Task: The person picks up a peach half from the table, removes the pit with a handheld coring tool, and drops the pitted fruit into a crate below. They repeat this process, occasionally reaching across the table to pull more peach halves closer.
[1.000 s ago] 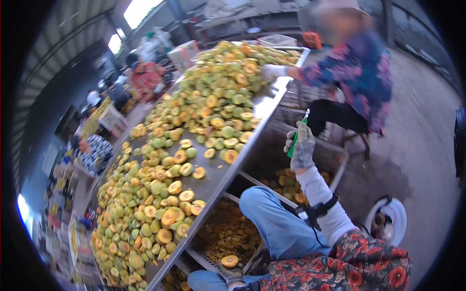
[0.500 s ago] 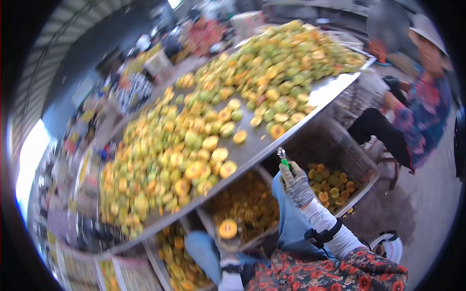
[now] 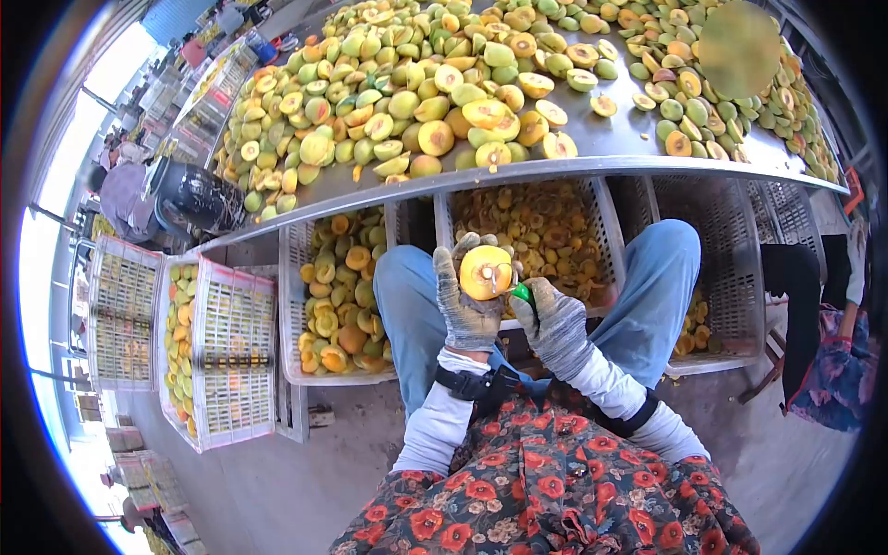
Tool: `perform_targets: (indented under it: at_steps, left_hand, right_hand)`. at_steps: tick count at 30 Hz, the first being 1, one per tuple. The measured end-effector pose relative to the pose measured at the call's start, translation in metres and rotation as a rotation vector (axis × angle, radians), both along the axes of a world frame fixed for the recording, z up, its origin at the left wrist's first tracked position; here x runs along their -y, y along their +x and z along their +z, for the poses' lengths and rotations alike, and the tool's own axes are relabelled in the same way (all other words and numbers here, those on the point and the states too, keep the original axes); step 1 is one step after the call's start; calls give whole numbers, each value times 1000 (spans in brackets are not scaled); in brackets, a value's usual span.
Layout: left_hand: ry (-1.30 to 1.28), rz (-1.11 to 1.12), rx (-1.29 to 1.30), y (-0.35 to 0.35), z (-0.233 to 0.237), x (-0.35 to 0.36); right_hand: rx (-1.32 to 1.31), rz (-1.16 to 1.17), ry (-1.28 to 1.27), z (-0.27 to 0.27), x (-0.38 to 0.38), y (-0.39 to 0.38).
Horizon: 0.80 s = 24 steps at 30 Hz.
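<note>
My gloved left hand (image 3: 467, 310) grips a halved peach (image 3: 483, 270), its yellow cut face turned up with the centre showing. In my gloved right hand (image 3: 558, 326) is a pitting spoon (image 3: 524, 294) with a green handle. Its metal tip lies against the middle of the cut face. Both hands are close together above my lap, between my knees. Just beyond them, a crate (image 3: 609, 231) holds pit-like pieces and scraps.
A metal table (image 3: 610, 139) piled with peach halves spans the far side. To the left stand a crate of peach halves (image 3: 340, 305) and a white crate (image 3: 236, 342). Another person's dark-clad leg (image 3: 803, 324) is at the right.
My view has swung down and level toward my lap. Both hands have come together, and the spoon tip now meets the peach half, which was apart from it before.
</note>
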<state>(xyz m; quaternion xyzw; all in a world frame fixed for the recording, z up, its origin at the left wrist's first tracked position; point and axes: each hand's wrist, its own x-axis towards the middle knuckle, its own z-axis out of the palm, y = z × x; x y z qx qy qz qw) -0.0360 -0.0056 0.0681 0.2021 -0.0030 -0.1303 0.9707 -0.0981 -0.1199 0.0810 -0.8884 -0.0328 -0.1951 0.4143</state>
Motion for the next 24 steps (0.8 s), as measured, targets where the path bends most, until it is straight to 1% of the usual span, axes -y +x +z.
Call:
perform_targets:
  at_steps: [1, 2, 4, 5, 7, 8, 10, 12, 14, 15, 18, 19, 20, 22, 23, 24]
  left_hand:
    - [7, -7, -30, 0, 0, 1]
    - [72, -6, -49, -2, 2, 3]
    - [113, 8, -92, -6, 12, 13]
    - [113, 4, -100, -6, 8, 14]
    - [194, 77, -92, -6, -1, 14]
    - [197, 74, -98, -6, -4, 14]
    - [153, 99, -202, -4, 1, 13]
    - [171, 112, -236, -2, 4, 13]
    - [278, 61, -323, 1, -2, 7]
    - [353, 109, -266, 1, -4, 9]
    - [359, 155, -280, -1, 1, 11]
    - [308, 157, -276, -2, 4, 13]
    - [309, 154, -279, -2, 3, 13]
    - [226, 114, -279, 0, 1, 12]
    - [289, 150, -290, 2, -2, 11]
    - [291, 146, -290, 3, -5, 11]
  right_hand:
    - [1, 33, -37, 3, -3, 0]
    - [-11, 34, -35, 0, -6, 1]
    - [-128, -70, -95, -9, -10, 5]
    - [-131, -120, -139, -17, -12, 8]
    - [-168, -94, -119, -20, -13, 11]
    - [-195, -64, -99, -22, -14, 12]
    - [-243, -70, -89, -27, -16, 13]
    - [-160, -3, -175, -33, -11, 15]
    - [-168, 28, -178, -39, -8, 18]
    - [-181, 31, -170, -40, -9, 20]
    - [-194, 28, -161, -36, -11, 17]
    - [-159, 11, -149, -33, -12, 18]
    - [-122, -5, -137, -32, -11, 18]
    - [-126, 8, -149, -39, -11, 20]
    - [-127, 24, -163, -41, -11, 22]
    - [-127, 20, -161, -40, -11, 22]
